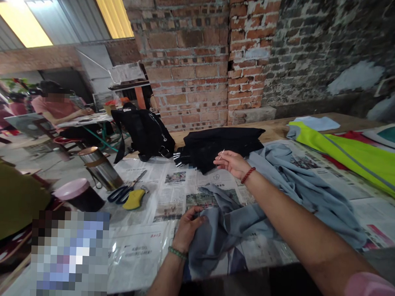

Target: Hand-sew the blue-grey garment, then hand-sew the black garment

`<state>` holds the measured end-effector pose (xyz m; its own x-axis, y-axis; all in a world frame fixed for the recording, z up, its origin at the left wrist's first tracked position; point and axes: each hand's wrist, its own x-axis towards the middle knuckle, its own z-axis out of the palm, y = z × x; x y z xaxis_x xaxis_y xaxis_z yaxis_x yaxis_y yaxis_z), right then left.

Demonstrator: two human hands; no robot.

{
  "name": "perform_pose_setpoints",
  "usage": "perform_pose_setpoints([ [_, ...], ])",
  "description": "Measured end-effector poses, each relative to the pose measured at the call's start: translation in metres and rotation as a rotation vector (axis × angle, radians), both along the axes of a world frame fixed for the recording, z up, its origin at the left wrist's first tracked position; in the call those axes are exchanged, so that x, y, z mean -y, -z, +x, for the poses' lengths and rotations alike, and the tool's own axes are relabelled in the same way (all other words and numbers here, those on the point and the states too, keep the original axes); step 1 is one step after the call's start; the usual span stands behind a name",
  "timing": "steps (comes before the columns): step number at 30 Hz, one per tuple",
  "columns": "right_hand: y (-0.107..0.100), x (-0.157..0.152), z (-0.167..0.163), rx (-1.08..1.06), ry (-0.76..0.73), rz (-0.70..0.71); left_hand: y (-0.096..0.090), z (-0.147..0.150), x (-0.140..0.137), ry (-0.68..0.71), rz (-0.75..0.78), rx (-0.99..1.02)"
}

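Observation:
My left hand (188,229) is closed on an edge of grey cloth (227,226), thumb on top and fingers behind it. The cloth lies crumpled over the newspaper and spreads to the right beneath my forearm. Raised above the table farther off, my right hand (232,164) pinches a thin, light needle (222,154). Any thread on it is too fine to make out. Behind that hand lies folded black clothing (223,140) with a white-striped edge.
Newspaper (139,245) under clear plastic covers the table. At left are scissors (128,188), a yellow pincushion-like pad (134,199), a pink-lidded jar (79,193) and a metal flask (99,168). A black backpack (143,131) and a neon-yellow garment (349,155) lie beyond; a person (61,108) sits farther back.

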<state>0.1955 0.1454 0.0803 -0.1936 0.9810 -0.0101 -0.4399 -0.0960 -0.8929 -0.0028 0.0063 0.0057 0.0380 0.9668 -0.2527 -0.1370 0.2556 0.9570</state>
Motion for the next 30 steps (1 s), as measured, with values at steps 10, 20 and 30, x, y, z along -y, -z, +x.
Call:
perform_pose_setpoints([
  [10, 0.003, -0.004, 0.01, 0.196, -0.027, 0.106, -0.005, 0.001, 0.001, -0.011, -0.013, -0.039],
  [20, 0.043, 0.066, -0.022, 0.763, -0.334, 0.519, -0.003, -0.001, 0.001, -0.025, 0.06, 0.019],
  [30, 0.052, 0.082, -0.015, 0.972, -0.438, 0.868, -0.004, 0.001, 0.001, -0.016, 0.083, 0.028],
])
